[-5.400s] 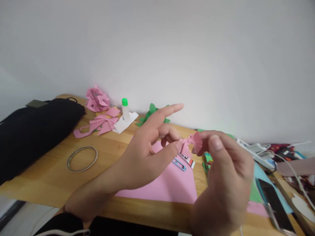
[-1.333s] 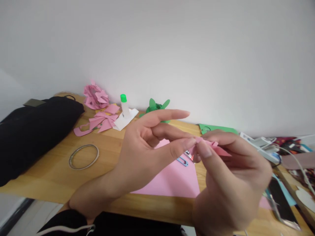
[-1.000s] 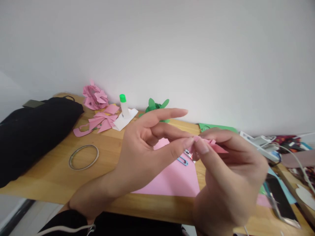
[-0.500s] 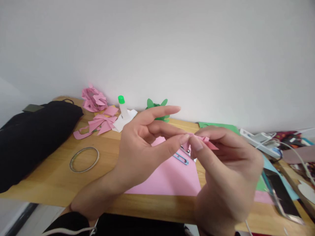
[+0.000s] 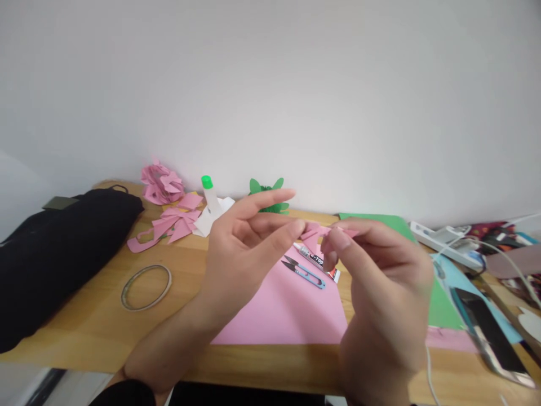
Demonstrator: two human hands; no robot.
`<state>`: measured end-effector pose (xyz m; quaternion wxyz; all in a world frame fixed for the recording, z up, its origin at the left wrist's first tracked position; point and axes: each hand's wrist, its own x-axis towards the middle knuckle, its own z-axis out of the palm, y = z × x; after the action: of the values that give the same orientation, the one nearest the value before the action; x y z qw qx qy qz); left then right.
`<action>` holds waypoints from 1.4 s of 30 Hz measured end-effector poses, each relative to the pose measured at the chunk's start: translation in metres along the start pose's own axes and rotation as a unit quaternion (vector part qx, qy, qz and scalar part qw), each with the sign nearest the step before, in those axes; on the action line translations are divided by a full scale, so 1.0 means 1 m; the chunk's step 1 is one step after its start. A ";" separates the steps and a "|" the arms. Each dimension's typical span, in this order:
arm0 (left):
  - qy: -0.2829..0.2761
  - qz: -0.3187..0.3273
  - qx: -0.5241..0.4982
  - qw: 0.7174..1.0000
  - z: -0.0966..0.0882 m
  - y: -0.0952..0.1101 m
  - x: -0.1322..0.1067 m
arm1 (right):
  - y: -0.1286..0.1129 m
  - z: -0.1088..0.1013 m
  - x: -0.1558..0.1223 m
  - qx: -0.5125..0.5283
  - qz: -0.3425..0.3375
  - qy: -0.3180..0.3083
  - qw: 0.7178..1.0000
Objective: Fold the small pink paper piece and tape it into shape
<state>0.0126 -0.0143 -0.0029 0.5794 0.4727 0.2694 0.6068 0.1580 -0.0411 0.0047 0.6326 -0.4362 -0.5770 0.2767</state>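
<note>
Pink papercraft [image 5: 316, 231], one piece, bridges two pinching hands [image 5: 236, 259] [image 5: 382, 270] near one tube [image 5: 318, 261].

Paper piece [image 5: 315, 232]: between left fingers [image 5: 296, 228] and right fingers [image 5: 340, 241]
Sheet [image 5: 279, 321]: near table's [image 5: 262, 361] front edge
Snips [image 5: 307, 278]: on sheet

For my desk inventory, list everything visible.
Folded paper: 1, pink, held
Sheet: 1, pink, centre
Snips: 1, blue, on sheet
Tube: 1, multicoloured, beside snips
Glue stick: 1, white-green, on white paper
Bundle: 1, pink, rear left
Scraps: several, pink, left
Leafy figure: 1, green, rear
Ring: 1, pale, left
Fabric item: 1, black, left
Loose sheets: several, mixed, right
Power strip: 1, white, right
Phone: 1, dark, right
Clutter: uncountable, mixed, right
Table: 1, brown, beneath
Left hand, right hand: 2, bare, centre
</note>
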 end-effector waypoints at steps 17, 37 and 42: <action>-0.043 0.013 0.009 0.999 0.001 -0.006 0.004 | 0.001 -0.004 0.001 0.043 0.032 -0.021 0.998; -0.164 -0.159 -0.159 0.961 -0.003 0.002 0.008 | 0.009 -0.014 0.011 -0.011 0.000 -0.043 0.999; -0.165 -0.155 -0.148 0.963 -0.001 0.001 0.009 | 0.007 -0.015 0.013 -0.018 -0.006 -0.056 0.998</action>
<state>0.0122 -0.0061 0.0002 0.7661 0.4280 0.1474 0.4563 0.1759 -0.0299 0.0062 0.5931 -0.4277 -0.6193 0.2861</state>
